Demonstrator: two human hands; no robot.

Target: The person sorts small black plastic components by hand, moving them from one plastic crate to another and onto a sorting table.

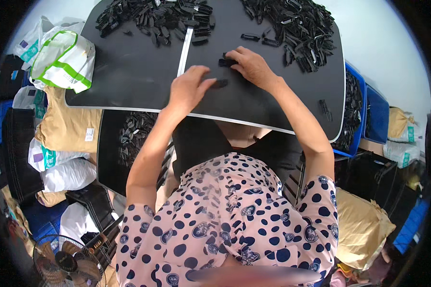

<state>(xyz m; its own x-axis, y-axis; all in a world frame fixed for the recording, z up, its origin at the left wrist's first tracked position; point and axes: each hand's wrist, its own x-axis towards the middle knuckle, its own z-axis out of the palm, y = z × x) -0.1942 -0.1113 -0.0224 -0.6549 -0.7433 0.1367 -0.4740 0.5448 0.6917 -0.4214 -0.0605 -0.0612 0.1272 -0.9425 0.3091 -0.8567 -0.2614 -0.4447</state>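
Note:
My right hand (254, 68) is over the middle of the black table, its fingers closed on a small, elongated black plastic piece (226, 62). To its left, my left hand (189, 90) has its thumb and fingers apart. Another small black piece (221, 83) lies just by the left thumb tip, slightly blurred; whether the thumb touches it, I cannot tell. A few similar loose pieces (250, 37) lie beyond my right hand. At the far side are two heaps of such pieces, a left heap (153, 19) and a right heap (304, 36).
A light metal strip (183, 57) divides the black tabletop (124, 71). Near the right edge lies one piece (325, 110). A blue bin (357, 138) of black pieces stands right; a black tray (107, 167) with more sits lower left. Bags (64, 60) and a fan (67, 263) stand left.

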